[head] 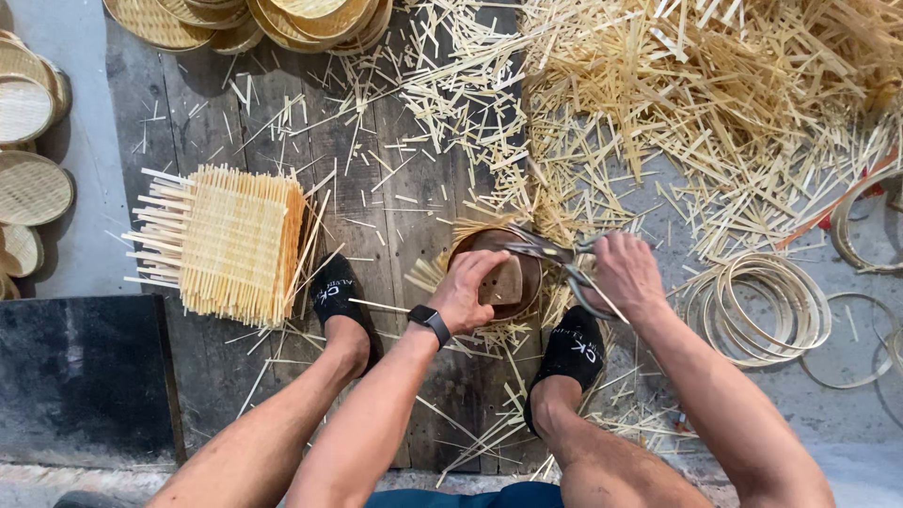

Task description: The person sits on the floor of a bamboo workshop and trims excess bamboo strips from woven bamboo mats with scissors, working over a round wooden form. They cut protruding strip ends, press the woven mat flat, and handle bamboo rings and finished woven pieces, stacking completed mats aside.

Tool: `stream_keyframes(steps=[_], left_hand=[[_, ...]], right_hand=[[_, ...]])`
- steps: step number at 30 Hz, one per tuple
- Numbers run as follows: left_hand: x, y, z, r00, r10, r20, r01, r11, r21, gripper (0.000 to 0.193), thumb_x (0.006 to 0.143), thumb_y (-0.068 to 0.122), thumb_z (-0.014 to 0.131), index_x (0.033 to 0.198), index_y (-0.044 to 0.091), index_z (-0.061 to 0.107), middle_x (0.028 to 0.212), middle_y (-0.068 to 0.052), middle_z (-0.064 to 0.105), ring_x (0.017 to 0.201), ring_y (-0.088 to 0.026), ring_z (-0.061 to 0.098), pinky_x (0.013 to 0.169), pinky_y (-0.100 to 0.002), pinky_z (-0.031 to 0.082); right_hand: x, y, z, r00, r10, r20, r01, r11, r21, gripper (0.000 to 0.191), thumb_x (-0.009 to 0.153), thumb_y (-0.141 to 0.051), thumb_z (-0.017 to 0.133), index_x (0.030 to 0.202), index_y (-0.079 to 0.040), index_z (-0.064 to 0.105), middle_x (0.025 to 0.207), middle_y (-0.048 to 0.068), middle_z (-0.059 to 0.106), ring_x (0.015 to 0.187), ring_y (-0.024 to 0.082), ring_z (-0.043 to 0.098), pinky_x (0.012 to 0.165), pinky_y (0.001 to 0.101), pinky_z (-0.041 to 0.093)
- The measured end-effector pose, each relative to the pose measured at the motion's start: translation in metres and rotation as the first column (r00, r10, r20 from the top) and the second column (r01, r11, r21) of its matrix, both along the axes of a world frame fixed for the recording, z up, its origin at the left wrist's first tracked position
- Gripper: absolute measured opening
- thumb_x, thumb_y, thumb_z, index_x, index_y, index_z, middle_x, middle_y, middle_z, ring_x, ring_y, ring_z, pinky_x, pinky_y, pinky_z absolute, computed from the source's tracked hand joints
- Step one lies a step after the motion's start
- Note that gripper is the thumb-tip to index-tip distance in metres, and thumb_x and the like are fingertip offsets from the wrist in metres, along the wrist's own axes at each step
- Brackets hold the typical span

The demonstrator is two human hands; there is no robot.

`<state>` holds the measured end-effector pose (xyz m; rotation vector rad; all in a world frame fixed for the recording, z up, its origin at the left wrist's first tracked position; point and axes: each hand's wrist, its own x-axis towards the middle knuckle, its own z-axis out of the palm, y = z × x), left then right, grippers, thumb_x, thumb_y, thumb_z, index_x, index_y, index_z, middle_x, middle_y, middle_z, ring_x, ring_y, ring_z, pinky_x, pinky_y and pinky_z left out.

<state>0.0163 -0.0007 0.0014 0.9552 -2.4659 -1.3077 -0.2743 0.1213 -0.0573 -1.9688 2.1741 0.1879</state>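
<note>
My left hand [470, 285], with a black watch on its wrist, presses down on a brown wooden block [511, 279] that sits inside a round rimmed basket mould [529, 252] over a woven bamboo mat whose strip ends [425, 274] stick out around it. My right hand [625, 271] grips the handles of large metal scissors [555, 254], whose blades lie across the mould's far rim. Both feet in black socks rest on the planks on either side of the mould.
A stack of square woven bamboo mats [226, 240] lies at the left. Finished round baskets [28, 179] line the left edge and the top [254, 19]. A heap of cut bamboo strips [715, 85] fills the upper right. Bamboo hoops [762, 306] lie at the right.
</note>
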Motion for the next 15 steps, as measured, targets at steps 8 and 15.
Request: stream_keyframes(steps=[8,15], left_hand=[[-0.011,0.02,0.02,0.909,0.38,0.171,-0.389,0.921,0.021,0.118,0.053,0.019,0.094,0.151,0.01,0.03,0.14,-0.026,0.033,0.133,-0.044,0.036,0.11,-0.051,0.034],[-0.019,0.032,0.002,0.916,0.397,0.061,-0.376,0.9,-0.223,0.111,0.059,0.026,0.092,0.151,0.006,0.035,0.142,-0.022,0.043,0.136,-0.043,0.042,0.115,-0.05,0.037]], right_hand=[[-0.016,-0.003,-0.004,0.998,-0.031,0.049,0.027,0.995,0.093,0.032,0.083,-0.034,0.067,0.096,-0.006,0.063,0.089,0.013,0.067,0.082,0.025,0.065,0.07,0.039,0.055],[0.013,-0.016,0.001,0.999,-0.012,-0.052,0.012,1.0,-0.001,0.046,0.078,-0.045,0.07,0.093,-0.002,0.063,0.09,0.015,0.067,0.078,0.024,0.064,0.067,0.0376,0.055]])
